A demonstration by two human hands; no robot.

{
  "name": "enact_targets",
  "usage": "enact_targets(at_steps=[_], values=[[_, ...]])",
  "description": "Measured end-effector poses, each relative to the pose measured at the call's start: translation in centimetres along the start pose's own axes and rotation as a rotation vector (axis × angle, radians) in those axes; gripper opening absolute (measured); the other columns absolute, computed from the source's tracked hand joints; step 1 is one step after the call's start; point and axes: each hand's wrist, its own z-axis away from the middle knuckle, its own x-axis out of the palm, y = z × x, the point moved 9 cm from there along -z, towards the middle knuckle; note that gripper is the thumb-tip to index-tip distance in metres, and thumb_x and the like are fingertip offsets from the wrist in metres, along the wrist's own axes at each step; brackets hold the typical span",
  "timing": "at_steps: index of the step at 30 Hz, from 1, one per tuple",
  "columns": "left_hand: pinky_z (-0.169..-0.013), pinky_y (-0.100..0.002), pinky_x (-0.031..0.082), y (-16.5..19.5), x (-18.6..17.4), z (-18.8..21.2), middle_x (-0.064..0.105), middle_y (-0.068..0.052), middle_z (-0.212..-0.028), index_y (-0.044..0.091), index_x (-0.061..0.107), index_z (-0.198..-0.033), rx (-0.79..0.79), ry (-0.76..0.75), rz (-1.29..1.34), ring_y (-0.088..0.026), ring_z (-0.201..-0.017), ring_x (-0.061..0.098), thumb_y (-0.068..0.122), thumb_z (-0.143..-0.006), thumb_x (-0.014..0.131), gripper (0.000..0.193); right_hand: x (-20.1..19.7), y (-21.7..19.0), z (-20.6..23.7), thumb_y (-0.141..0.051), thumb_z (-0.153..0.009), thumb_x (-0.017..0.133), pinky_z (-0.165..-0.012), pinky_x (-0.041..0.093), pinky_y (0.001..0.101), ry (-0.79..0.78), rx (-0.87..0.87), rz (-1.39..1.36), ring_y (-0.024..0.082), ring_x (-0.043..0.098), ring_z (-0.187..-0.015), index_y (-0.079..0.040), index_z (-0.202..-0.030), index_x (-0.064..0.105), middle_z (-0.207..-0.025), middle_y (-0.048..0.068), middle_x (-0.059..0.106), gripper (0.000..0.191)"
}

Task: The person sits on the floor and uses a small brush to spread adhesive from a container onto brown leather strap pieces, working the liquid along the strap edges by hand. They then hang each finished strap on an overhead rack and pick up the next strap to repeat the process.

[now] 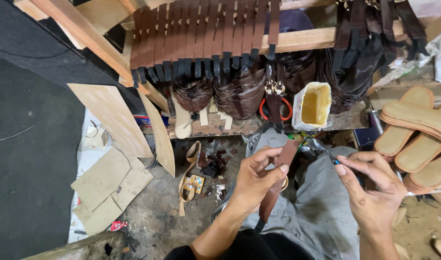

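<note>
Brown leather strap [280, 175] upright, metal ring at mid-length.

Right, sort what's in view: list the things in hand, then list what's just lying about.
In hand:
- brown leather strap, pinched in the left hand
- small metal tool, held in the right hand

Lying about:
- glue tub
- hanging straps
- stacked soles
- orange-handled scissors
- board offcuts
- leather scraps

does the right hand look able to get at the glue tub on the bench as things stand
Probably yes. The right hand pinches a small tool, but the open tub stands just above it with bare space between; the left hand holds a brown strap off to the side.
</note>
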Motion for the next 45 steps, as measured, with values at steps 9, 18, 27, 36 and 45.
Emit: enact_targets(at_steps=[9, 18, 27, 36, 45], values=[[-0.073, -0.023, 0.053, 0.4, -0.1, 0.0, 0.064, -0.002, -0.106, -0.004, 0.063, -0.133, 0.021, 0.001, -0.015, -0.006, -0.087, 0.061, -0.003, -0.097, 0.069, 0.037, 0.4, 0.4, -0.1, 0.003, -0.093, 0.078, -0.082, 0.047, 0.0197, -0.021, 0.004, 0.009, 0.011, 0.063, -0.093, 0.001, -0.11, 0.075, -0.103, 0.008, 0.068, 0.017], [-0.073, -0.025, 0.053, 0.2, -0.3, 0.0, 0.068, -0.006, -0.11, -0.005, 0.063, -0.136, 0.01, -0.004, 0.046, -0.007, -0.086, 0.061, -0.002, -0.098, 0.07, 0.039, 0.7, 0.0, -0.3, 0.003, -0.095, 0.078, -0.083, 0.048, 0.0196, -0.029, -0.014, -0.011, 0.011, 0.063, -0.094, 0.001, -0.109, 0.075, -0.103, 0.008, 0.068, 0.015], [-0.084, -0.023, 0.054, -0.2, -1.4, 0.0, 0.066, -0.006, -0.112, -0.008, 0.061, -0.138, 0.072, 0.044, 0.052, -0.009, -0.098, 0.064, -0.01, -0.096, 0.069, 0.043, 0.7, -0.6, -0.3, 0.004, -0.091, 0.079, -0.082, 0.047, 0.0194, -0.044, -0.025, 0.001, 0.011, 0.062, -0.094, 0.001, -0.11, 0.075, -0.103, 0.007, 0.067, 0.02], [-0.079, -0.025, 0.055, -0.2, -0.8, 0.0, 0.066, -0.006, -0.118, -0.006, 0.06, -0.137, 0.029, 0.01, 0.008, -0.008, -0.095, 0.063, -0.008, -0.095, 0.067, 0.042, 0.6, -0.7, -0.1, 0.005, -0.094, 0.079, -0.082, 0.048, 0.0197, -0.039, -0.029, 0.01, 0.011, 0.062, -0.093, 0.002, -0.111, 0.075, -0.103, 0.007, 0.067, 0.018], [-0.075, -0.026, 0.056, -0.3, -0.8, 0.1, 0.068, -0.005, -0.113, -0.004, 0.061, -0.136, -0.028, 0.033, -0.029, -0.008, -0.088, 0.064, -0.004, -0.095, 0.068, 0.042, 0.6, 0.0, 0.3, 0.005, -0.097, 0.079, -0.084, 0.048, 0.0195, -0.044, -0.031, 0.021, 0.011, 0.063, -0.093, 0.002, -0.113, 0.075, -0.104, 0.008, 0.068, 0.017]])
